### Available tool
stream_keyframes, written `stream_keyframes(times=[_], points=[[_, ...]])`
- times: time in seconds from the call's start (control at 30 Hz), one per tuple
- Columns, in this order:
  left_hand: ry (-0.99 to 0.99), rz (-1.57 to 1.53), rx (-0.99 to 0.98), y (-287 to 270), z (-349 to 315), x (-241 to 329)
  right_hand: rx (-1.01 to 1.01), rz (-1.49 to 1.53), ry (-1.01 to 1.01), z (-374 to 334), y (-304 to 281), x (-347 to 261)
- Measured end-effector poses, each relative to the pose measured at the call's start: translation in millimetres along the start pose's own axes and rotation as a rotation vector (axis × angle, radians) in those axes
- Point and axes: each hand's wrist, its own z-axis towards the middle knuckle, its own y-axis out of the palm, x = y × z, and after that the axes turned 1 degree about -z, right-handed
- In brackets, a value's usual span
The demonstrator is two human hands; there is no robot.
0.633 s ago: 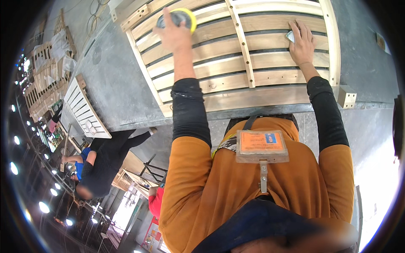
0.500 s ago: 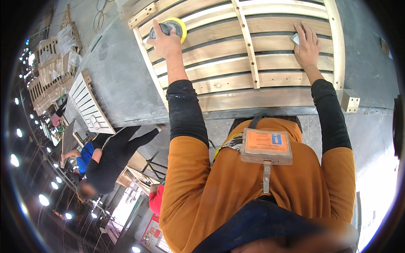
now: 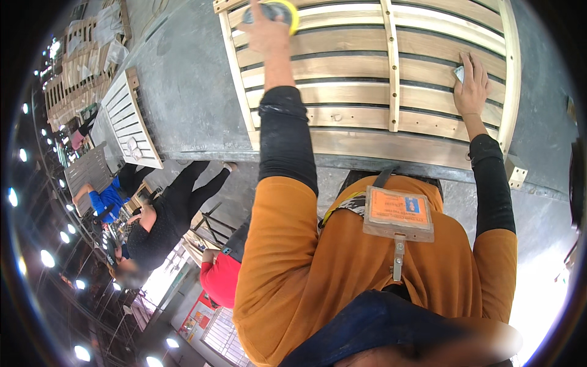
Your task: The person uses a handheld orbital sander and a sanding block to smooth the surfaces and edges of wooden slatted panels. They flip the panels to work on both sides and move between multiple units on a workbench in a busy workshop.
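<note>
A slatted panel of pale wood (image 3: 348, 93) lies on a grey worktop, with a crossbar and end rails over its slats. Near its far left corner, my left hand (image 3: 269, 35) is closed round a round sander (image 3: 282, 8) with a dark body and a yellow-edged pad; the top of it is cut off by the frame. My right hand (image 3: 472, 90) rests on the slats by the right end rail. Its fingers are bent over a small whitish, folded-looking piece (image 3: 458, 73), perhaps sandpaper, mostly hidden by the hand.
A wooden block with holes (image 3: 516, 172) sits at the worktop's front edge on the right. Another slatted panel (image 3: 127, 116) leans out over the edge at left. Wrapped slatted pieces are stacked farther left. A person in black (image 3: 171, 211), one in blue and one in red are nearby.
My left hand and the sander have moved away from me along the panel's left end. My right hand keeps its place near the right rail. The whole view has shifted.
</note>
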Motion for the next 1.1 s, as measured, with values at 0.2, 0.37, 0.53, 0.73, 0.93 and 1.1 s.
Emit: stream_keyframes(times=[0.2, 0.37, 0.53, 0.73, 0.93, 1.1], points=[[-0.178, 0.026, 0.080, -19, 48, -33, -0.012, 0.020, 0.004, -2, -1, 2], [-0.120, 0.042, 0.097, -15, 38, -19, 0.011, 0.050, 0.002, -2, 0, 3], [0.263, -0.073, 0.016, 16, -2, 57, 0.015, 0.025, 0.006, -1, 1, 1], [0.441, -0.160, 0.028, 31, 23, 114, 0.024, 0.056, 0.002, -1, -1, 2], [0.537, -0.130, 0.170, 23, 33, 59, 0.067, 0.076, -0.015, -2, -1, 2], [0.245, -0.064, -0.022, 2, 30, 48, 0.072, 0.069, -0.007, 1, -3, 0]])
